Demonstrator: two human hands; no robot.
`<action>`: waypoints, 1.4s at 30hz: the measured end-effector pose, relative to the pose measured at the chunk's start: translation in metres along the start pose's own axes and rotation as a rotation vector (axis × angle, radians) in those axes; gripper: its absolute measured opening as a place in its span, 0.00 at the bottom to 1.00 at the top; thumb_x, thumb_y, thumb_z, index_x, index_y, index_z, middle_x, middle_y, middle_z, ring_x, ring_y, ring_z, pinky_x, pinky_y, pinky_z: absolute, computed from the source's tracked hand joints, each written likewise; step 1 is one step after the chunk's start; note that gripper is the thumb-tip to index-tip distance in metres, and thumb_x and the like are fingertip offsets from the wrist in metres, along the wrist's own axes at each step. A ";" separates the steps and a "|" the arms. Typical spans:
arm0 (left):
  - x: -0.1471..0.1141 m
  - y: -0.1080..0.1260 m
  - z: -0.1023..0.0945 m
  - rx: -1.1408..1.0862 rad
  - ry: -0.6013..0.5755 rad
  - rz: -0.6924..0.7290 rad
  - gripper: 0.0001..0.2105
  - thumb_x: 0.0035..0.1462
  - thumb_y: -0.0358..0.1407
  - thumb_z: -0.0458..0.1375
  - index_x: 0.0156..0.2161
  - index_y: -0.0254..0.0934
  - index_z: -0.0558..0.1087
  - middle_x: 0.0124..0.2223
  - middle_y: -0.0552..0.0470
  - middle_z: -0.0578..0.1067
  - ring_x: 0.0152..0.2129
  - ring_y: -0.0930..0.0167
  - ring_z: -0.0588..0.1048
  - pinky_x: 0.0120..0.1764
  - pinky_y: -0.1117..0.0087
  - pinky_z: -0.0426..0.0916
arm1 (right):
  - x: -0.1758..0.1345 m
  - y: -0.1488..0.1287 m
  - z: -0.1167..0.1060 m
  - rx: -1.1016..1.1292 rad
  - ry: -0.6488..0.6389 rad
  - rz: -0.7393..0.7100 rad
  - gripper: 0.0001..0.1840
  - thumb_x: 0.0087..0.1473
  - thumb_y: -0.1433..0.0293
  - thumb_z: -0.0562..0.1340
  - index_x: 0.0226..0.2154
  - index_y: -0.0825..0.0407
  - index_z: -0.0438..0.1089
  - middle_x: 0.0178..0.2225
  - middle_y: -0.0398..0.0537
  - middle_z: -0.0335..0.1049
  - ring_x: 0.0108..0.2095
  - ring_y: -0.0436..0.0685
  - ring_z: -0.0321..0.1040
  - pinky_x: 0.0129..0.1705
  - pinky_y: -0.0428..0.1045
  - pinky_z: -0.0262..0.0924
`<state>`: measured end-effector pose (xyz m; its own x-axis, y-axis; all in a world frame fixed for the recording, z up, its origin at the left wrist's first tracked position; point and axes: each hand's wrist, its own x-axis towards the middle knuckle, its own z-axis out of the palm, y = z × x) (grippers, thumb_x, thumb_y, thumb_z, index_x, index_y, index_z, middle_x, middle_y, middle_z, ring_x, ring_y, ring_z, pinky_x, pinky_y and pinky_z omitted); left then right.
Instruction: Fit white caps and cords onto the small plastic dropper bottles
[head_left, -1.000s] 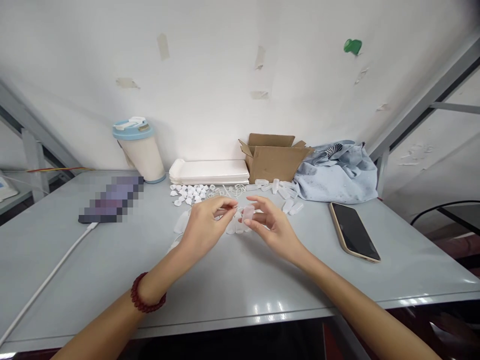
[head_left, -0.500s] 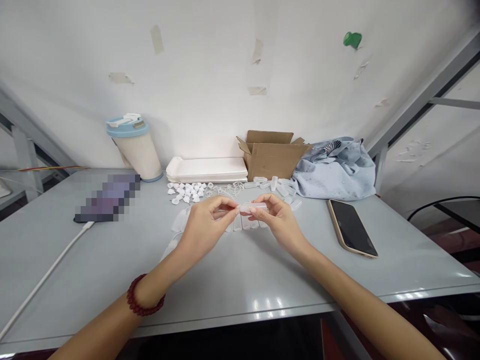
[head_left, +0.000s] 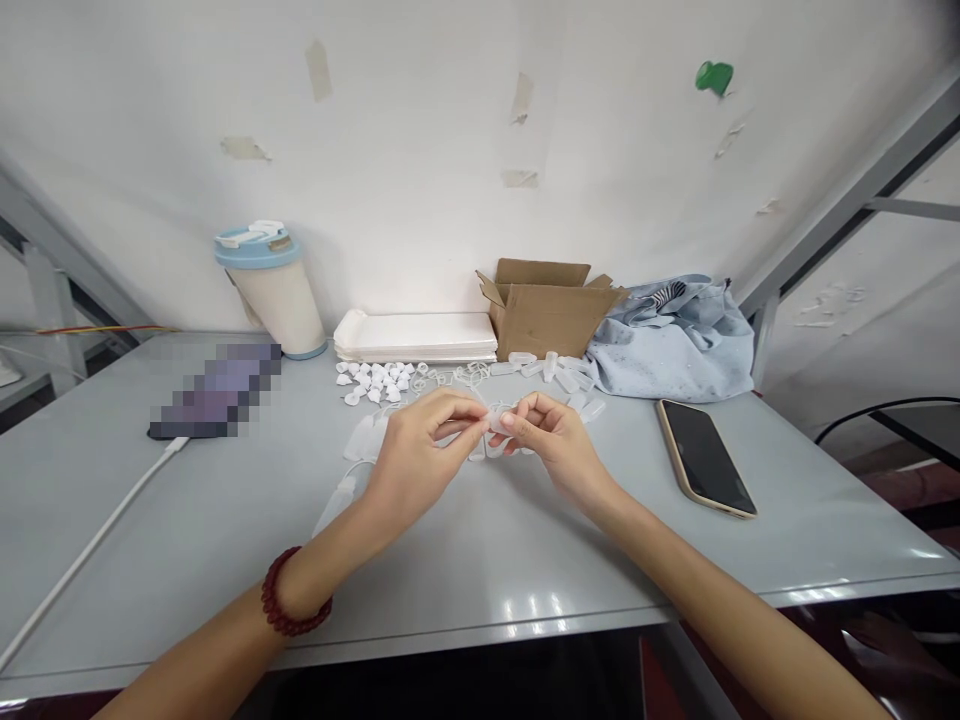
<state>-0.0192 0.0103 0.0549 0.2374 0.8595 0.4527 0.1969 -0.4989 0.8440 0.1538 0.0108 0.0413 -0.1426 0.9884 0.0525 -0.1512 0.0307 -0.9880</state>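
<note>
Between my two hands is a small translucent plastic bottle (head_left: 496, 421). My right hand (head_left: 561, 440) is closed around it, thumb on the near side, and hides much of it. My left hand (head_left: 429, 447) pinches with thumb and fingertips at the bottle's left end; any small part in that pinch is hidden. Finished-looking bottles with loops (head_left: 365, 437) lie left of my left hand, partly covered by it. Behind the hands are several white pointed caps (head_left: 375, 380), thin pale rings (head_left: 452, 377) and loose translucent bottles (head_left: 551, 366).
Along the wall stand a cream tumbler (head_left: 279, 305) with a blue lid, a stack of white trays (head_left: 420, 335), an open cardboard box (head_left: 551, 322) and a bundled blue cloth (head_left: 675, 345). A phone (head_left: 706, 458) lies right; a blurred device (head_left: 217, 390) with a white cable lies left.
The bottle has turned and is now more covered by my fingers. My left hand has shifted slightly right, closer to my right hand. Both hands stay on the bottle.
</note>
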 end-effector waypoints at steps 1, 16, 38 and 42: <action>0.000 0.000 0.000 0.008 0.009 0.010 0.03 0.55 0.29 0.59 0.34 0.38 0.75 0.37 0.53 0.75 0.36 0.73 0.74 0.43 0.72 0.74 | 0.000 0.000 0.000 0.003 -0.023 0.006 0.17 0.47 0.62 0.68 0.23 0.52 0.61 0.24 0.42 0.73 0.28 0.52 0.73 0.31 0.46 0.64; -0.002 0.003 0.001 0.233 0.021 0.146 0.07 0.57 0.29 0.57 0.37 0.40 0.77 0.38 0.53 0.79 0.34 0.70 0.77 0.39 0.70 0.73 | -0.004 0.001 0.003 0.065 -0.087 0.019 0.17 0.49 0.61 0.67 0.39 0.50 0.66 0.28 0.44 0.77 0.29 0.55 0.74 0.36 0.51 0.66; -0.005 -0.010 0.004 0.488 -0.031 0.490 0.11 0.61 0.26 0.52 0.45 0.38 0.73 0.46 0.47 0.76 0.42 0.69 0.76 0.44 0.69 0.72 | -0.002 0.004 0.001 0.097 -0.081 -0.018 0.17 0.50 0.59 0.66 0.40 0.49 0.69 0.25 0.41 0.73 0.26 0.51 0.70 0.34 0.49 0.65; -0.005 -0.009 0.005 0.467 -0.010 0.456 0.10 0.60 0.27 0.52 0.43 0.38 0.73 0.45 0.47 0.77 0.41 0.69 0.76 0.44 0.69 0.72 | -0.001 0.003 0.002 0.117 -0.057 0.014 0.16 0.48 0.59 0.67 0.37 0.50 0.69 0.24 0.42 0.74 0.26 0.52 0.71 0.33 0.49 0.66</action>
<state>-0.0177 0.0101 0.0441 0.4031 0.5503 0.7312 0.4664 -0.8110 0.3532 0.1521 0.0093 0.0386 -0.2006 0.9784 0.0505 -0.2613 -0.0037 -0.9652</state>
